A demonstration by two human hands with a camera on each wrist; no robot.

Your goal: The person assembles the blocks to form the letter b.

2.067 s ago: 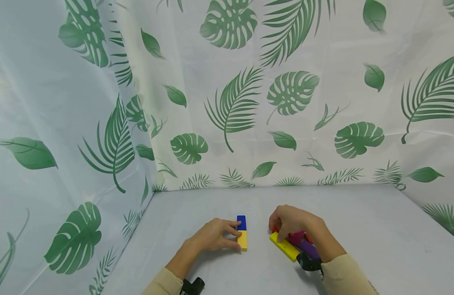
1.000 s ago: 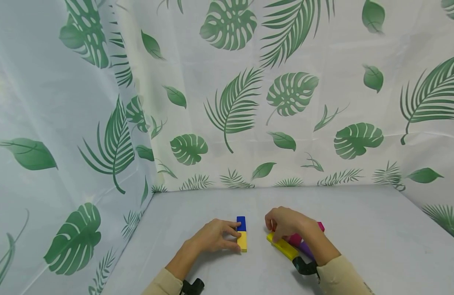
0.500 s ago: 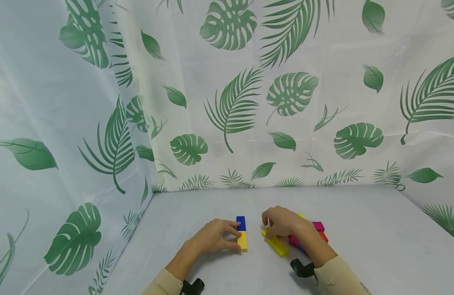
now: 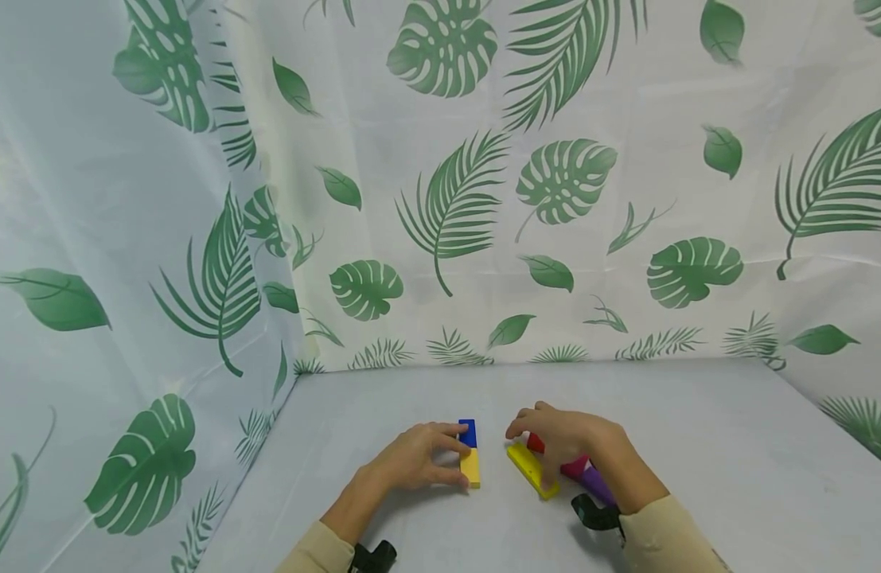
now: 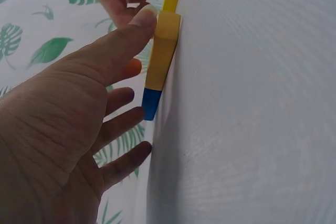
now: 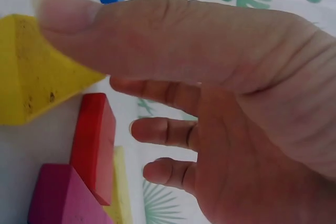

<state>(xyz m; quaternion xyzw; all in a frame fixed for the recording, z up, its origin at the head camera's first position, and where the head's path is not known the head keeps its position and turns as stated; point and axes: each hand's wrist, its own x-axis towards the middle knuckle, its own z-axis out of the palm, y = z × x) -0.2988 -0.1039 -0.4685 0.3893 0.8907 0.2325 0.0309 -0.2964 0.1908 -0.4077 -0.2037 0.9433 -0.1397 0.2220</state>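
Observation:
A short blue block point(image 4: 470, 438) and a light orange-yellow block point(image 4: 472, 471) lie end to end. My left hand point(image 4: 416, 458) rests beside them, fingertips along their left side and thumb at the near end of the orange-yellow one. To the right lies a bright yellow bar point(image 4: 526, 464), slanted, a gap away from that pair. My right hand point(image 4: 565, 438) is over it with fingers extended past its far end; the thumb point(image 6: 65, 14) overlaps its near end in the head view. A red block point(image 6: 94, 148) lies just beyond the bar, partly under the hand.
A magenta block point(image 4: 574, 467) and a purple block point(image 4: 598, 484) lie below the right wrist, partly hidden by it. A pale yellow piece point(image 6: 122, 184) shows behind the red block. A leaf-print cloth point(image 4: 454, 199) hangs behind the white tabletop point(image 4: 383, 390).
The bright yellow bar has slid left, away from the other blocks, with my right hand. Since then the right thumb has moved toward the bar's near end. The left hand has stayed put.

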